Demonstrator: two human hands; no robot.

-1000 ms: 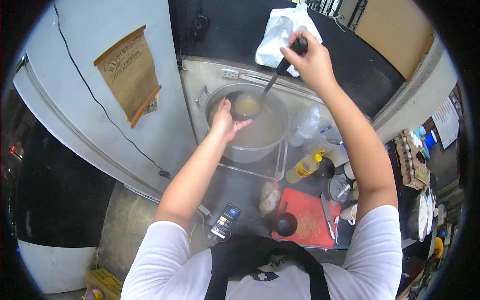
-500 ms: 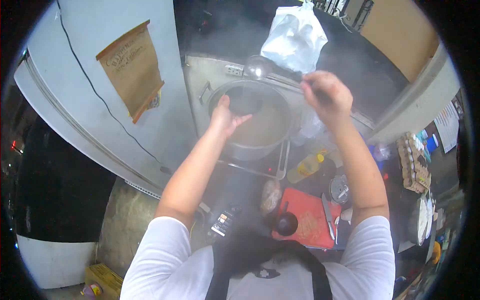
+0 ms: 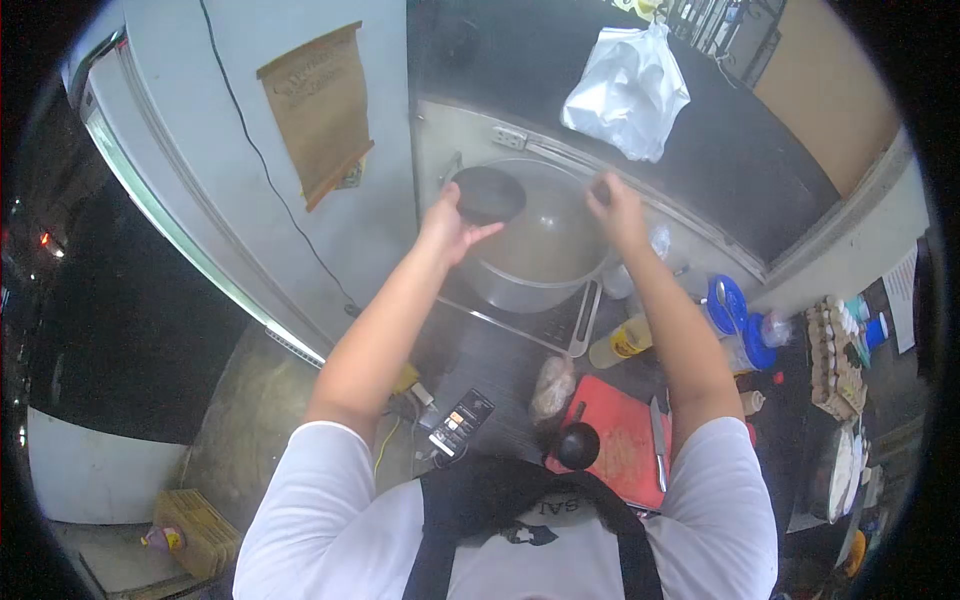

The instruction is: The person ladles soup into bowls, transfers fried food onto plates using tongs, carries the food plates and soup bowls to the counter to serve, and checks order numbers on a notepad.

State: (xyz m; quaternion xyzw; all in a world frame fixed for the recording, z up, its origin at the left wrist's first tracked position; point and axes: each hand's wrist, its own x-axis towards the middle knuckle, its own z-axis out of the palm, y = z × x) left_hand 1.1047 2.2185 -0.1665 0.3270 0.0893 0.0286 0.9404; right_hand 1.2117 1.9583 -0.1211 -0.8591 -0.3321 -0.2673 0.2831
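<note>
My left hand (image 3: 447, 228) grips a dark round bowl (image 3: 490, 194) by its edge, holding it over the left side of a large metal pot (image 3: 525, 295). In my right hand (image 3: 622, 212), fingers closed at the pot's right rim, is the dark handle of a ladle (image 3: 548, 222). The ladle's shiny round head is down inside the pot, blurred by steam. Cloudy liquid shows in the pot, which stands on a flat cooktop (image 3: 573, 328).
A red cutting board (image 3: 612, 470) with a knife (image 3: 658, 440) and a small black ladle (image 3: 577, 445) lies nearest me. Around it are a yellow-labelled bottle (image 3: 622, 340), a plastic-wrapped bundle (image 3: 552, 388) and a phone (image 3: 462, 422). A white plastic bag (image 3: 628, 90) sits behind; egg cartons (image 3: 838, 355) stand right.
My right hand has come down and left, taking the ladle from above the pot's back rim into the pot. The left hand still holds the bowl there. The view has shifted.
</note>
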